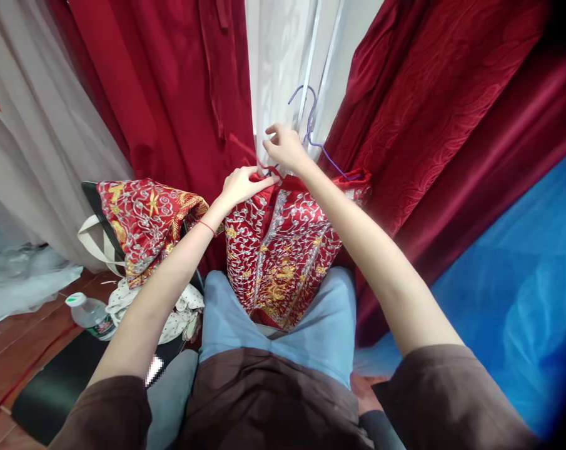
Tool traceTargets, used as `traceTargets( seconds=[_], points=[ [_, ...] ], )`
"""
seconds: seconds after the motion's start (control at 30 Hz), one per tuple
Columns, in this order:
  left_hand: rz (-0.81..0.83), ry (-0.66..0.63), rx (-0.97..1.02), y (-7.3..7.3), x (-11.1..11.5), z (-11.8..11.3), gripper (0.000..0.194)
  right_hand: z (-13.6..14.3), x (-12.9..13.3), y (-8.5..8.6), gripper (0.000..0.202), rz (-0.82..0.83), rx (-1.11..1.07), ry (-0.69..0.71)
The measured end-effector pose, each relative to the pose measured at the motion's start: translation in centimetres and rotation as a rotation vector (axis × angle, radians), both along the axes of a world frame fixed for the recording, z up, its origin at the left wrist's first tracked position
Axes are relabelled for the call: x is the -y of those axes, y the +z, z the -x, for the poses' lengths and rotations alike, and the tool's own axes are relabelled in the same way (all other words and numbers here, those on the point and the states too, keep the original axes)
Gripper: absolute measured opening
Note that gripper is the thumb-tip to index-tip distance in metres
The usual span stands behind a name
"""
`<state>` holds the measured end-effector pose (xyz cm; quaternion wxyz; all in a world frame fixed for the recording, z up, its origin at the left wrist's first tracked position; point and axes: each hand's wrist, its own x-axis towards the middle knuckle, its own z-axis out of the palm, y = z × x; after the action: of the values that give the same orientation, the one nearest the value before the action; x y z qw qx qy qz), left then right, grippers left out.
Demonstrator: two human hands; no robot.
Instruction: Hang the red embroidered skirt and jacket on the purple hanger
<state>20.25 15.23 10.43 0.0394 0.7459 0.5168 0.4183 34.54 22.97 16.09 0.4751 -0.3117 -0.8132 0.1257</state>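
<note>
Hanger (314,105) at the top edge of the garment (283,269); bottle (89,314) farther left (beside a cloth bundle (182,312))

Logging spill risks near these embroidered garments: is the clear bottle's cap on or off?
On: the white-and-green cap sits atop the clear bottle, covering its mouth.

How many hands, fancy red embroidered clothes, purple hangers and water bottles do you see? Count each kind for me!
Bare hands: 2
Red embroidered garments: 2
Purple hanger: 1
Clear plastic bottle: 1
Total: 6
</note>
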Motion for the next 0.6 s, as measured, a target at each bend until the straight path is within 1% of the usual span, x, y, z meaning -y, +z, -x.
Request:
traceTargets(
  seconds=[0.07, 0.1, 0.17, 0.2, 0.23, 0.3, 0.33, 0.4, 0.47, 0.53, 0.6],
  points=[
    [0.002, 0.048, -0.043, -0.1, 0.0, 0.0, 0.042, -1.3, 3.5, -2.2, 0.031, -0.187, 0.178, -0.192],
    [0.001, 0.065, -0.056, -0.1, -0.1, -0.1, 0.042, -2.0, 5.5, -3.6, 0.032, -0.248, 0.244, -0.246],
    [0.001, 0.080, -0.057, -0.2, -0.3, -0.3, 0.043, -3.5, 9.2, -7.0, 0.031, -0.284, 0.429, -0.254],
    [0.004, 0.085, -0.049, -0.3, -0.4, -0.4, 0.044, -4.2, 10.6, -8.9, 0.028, -0.249, 0.522, -0.241],
    [0.006, 0.089, -0.038, -0.4, -0.5, -0.6, 0.045, -4.7, 11.5, -10.9, 0.025, -0.167, 0.579, -0.253],
    [-0.003, 0.103, -0.012, -0.5, -0.5, -0.8, 0.048, -5.3, 12.3, -14.7, 0.016, 0.110, 0.572, -0.295],
    [-0.011, 0.110, -0.001, -0.5, -0.5, -0.9, 0.049, -5.3, 12.2, -16.5, 0.015, 0.293, 0.495, -0.262],
    [-0.023, 0.116, 0.010, -0.6, -0.4, -1.0, 0.051, -4.6, 11.5, -19.4, 0.019, 0.659, 0.229, -0.120],
    [-0.026, 0.119, 0.002, -0.6, -0.2, -1.0, 0.053, -3.3, 10.5, -21.3, 0.022, 0.929, -0.087, 0.029],
    [-0.027, 0.123, -0.015, -0.6, 0.0, -0.9, 0.054, -1.6, 9.8, -22.5, 0.022, 1.080, -0.364, 0.092],
    [-0.029, 0.125, -0.022, -0.6, 0.2, -0.8, 0.054, -0.2, 9.2, -23.1, 0.021, 1.149, -0.543, 0.095]
  ],
)
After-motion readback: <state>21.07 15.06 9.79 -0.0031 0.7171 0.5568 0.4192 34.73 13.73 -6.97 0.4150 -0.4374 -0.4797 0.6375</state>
